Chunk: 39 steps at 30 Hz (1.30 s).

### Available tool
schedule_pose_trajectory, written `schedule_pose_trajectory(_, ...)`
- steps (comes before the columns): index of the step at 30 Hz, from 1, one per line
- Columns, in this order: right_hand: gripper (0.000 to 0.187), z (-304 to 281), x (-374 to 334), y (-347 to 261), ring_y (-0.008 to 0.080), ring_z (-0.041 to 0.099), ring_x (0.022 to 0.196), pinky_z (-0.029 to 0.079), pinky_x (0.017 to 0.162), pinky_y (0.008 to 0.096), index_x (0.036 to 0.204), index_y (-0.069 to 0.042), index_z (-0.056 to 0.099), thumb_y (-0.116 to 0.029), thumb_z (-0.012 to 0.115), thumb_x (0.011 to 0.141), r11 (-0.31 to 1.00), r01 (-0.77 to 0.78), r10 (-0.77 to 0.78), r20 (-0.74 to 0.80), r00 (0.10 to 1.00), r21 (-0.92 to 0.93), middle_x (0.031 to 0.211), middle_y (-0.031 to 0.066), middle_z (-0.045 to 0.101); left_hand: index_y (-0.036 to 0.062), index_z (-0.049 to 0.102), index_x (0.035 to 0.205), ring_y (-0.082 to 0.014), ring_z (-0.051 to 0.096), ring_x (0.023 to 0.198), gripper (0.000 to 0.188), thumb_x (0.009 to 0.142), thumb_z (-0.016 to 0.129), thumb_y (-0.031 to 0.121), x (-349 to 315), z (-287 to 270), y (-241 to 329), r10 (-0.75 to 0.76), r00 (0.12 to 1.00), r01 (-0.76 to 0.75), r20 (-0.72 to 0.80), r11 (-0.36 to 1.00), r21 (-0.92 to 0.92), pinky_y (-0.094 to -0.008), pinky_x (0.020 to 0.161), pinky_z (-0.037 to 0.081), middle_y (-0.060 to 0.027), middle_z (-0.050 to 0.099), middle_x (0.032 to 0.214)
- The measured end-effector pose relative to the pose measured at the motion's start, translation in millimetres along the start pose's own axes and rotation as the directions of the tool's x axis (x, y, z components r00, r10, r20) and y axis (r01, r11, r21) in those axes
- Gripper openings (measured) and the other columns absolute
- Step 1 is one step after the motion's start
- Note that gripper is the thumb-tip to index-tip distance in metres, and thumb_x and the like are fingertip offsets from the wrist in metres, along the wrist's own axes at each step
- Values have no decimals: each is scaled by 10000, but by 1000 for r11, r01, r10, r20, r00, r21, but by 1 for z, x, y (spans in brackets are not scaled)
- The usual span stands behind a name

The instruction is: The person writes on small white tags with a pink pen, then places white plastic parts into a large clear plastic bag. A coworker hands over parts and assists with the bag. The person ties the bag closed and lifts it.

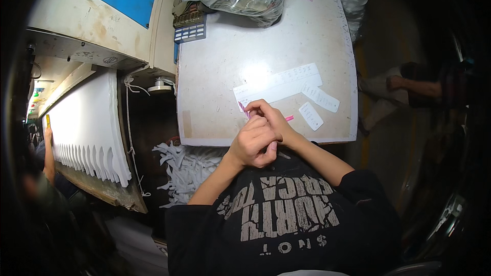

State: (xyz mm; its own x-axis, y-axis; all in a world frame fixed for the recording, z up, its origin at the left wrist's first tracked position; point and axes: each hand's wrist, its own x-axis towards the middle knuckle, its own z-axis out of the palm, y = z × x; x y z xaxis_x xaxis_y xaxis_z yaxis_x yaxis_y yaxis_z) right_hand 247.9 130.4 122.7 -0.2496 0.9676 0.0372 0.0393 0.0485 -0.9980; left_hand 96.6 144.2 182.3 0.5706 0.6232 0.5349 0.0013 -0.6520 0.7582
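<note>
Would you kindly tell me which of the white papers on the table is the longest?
The leftmost one, a broad strip, plainly longer than the upper tag and the lower tag.

Here you are in a black T-shirt [284,202], and look at that chest: big, blocky pale-grey lettering [289,220], cracked and weathered all over! Beneath it runs a row of smaller characters [294,245]. Plain short sleeves [360,186] now, then bare forearms [322,158] and bare hands [254,142].
</note>
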Motion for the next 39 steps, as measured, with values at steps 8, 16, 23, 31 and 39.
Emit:
schedule_pose_trajectory(8, 163, -46, 5, 28, 291, 664, 765, 527, 690, 358, 1114, -11, 577, -95, 606, 977, 863, -111, 6, -210, 978, -493, 974, 165, 676, 33, 649, 1321, -390, 523, 1303, 495, 831, 578, 10, -27, 16, -38, -327, 943, 330, -59, 942, 62, -459, 1128, 403, -204, 580, 1361)
schedule_pose_trajectory(16, 285, -76, 24, 65, 222, 658, 670, 510, 640, 377, 915, -4, 562, -240, 504, 1065, 875, -396, 202, -531, 823, -280, 704, 135, 651, 110, 423, 1548, -477, 183, 1522, 601, 966, 555, 176, -100, 9, -119, -691, 723, 563, -17, 574, 594, -572, 1214, 239, -188, 261, 1655)
schedule_pose_trajectory(23, 410, -74, 27, 79, 287, 650, 661, 508, 653, 414, 901, 13, 534, -320, 405, 1101, 859, -422, 214, -546, 810, -289, 731, 181, 646, 141, 283, 1622, -449, 57, 1561, 701, 994, 535, 321, -114, 16, -126, -735, 677, 524, 43, 522, 673, -619, 1223, 155, -163, 108, 1711)
schedule_pose_trajectory(31, 396, -78, 27, 81, 295, 655, 696, 514, 690, 413, 894, 33, 534, -283, 409, 1100, 865, -387, 189, -508, 841, -319, 736, 197, 639, 125, 284, 1620, -456, 65, 1557, 707, 988, 540, 313, -112, 21, -126, -718, 696, 500, 24, 508, 701, -618, 1223, 154, -170, 124, 1706)
schedule_pose_trajectory(39, 414, -74, 16, 92, 296, 647, 690, 509, 684, 404, 893, 21, 544, -306, 400, 1103, 914, -308, 133, -521, 843, -264, 726, 179, 629, 155, 267, 1628, -453, 47, 1561, 724, 981, 546, 318, -118, 31, -127, -706, 708, 505, 9, 515, 692, -632, 1217, 143, -159, 100, 1714)
